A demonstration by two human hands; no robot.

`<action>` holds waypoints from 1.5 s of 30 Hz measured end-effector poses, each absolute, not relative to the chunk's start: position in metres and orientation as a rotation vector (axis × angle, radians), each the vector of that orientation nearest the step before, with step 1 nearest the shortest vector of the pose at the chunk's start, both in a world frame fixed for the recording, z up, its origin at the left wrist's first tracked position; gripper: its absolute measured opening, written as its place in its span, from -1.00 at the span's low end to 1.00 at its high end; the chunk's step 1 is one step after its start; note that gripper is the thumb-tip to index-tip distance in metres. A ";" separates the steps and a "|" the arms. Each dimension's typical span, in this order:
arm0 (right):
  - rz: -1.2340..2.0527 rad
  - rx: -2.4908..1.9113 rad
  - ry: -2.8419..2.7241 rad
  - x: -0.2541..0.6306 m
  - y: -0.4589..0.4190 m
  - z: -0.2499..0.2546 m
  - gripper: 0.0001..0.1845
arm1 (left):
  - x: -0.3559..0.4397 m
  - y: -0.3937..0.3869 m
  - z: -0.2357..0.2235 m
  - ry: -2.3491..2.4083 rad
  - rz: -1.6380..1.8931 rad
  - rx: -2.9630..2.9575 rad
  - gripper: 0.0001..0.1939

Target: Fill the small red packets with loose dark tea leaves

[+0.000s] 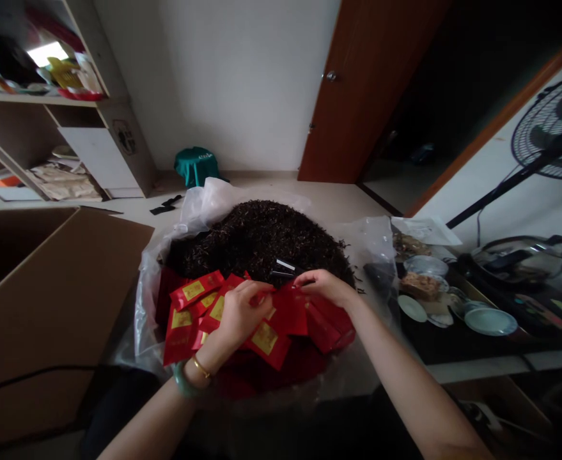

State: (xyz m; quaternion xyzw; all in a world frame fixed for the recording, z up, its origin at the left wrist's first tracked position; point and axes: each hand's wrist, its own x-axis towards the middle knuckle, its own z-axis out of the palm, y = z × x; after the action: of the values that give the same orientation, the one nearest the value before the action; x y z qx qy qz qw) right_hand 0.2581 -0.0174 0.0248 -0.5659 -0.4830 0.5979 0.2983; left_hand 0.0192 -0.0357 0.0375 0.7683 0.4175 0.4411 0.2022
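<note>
In the head view a red packet (290,312) hangs between my two hands, over other red packets. My left hand (245,313), with a jade bangle and a gold bracelet at its wrist, is closed on the packet's upper left edge. From the other side my right hand (327,287) pinches its upper right edge. Several red packets with gold labels (193,291) lie loosely around my left hand. Behind them rises a heap of dark loose tea leaves (261,233). A black object with a pale stripe (284,267) rests on the leaves; its kind is unclear.
Clear plastic sheeting (147,306) surrounds the heap. An open cardboard box (64,281) stands at left. On the right, a dark table (412,345) carries small dishes (490,319) and a glass-lidded pot (520,259). A fan (556,124) stands behind it.
</note>
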 end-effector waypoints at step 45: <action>0.362 -1.138 -1.982 0.147 -0.033 0.063 -0.67 | -0.010 -0.025 0.064 0.977 1.717 2.556 -0.82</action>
State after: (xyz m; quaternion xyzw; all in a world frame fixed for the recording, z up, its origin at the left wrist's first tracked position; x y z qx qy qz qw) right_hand 0.1473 -0.0332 0.0632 -0.4503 -0.7842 0.1432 0.4022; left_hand -0.0101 -0.0247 0.0638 0.7904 0.3021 0.5310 -0.0446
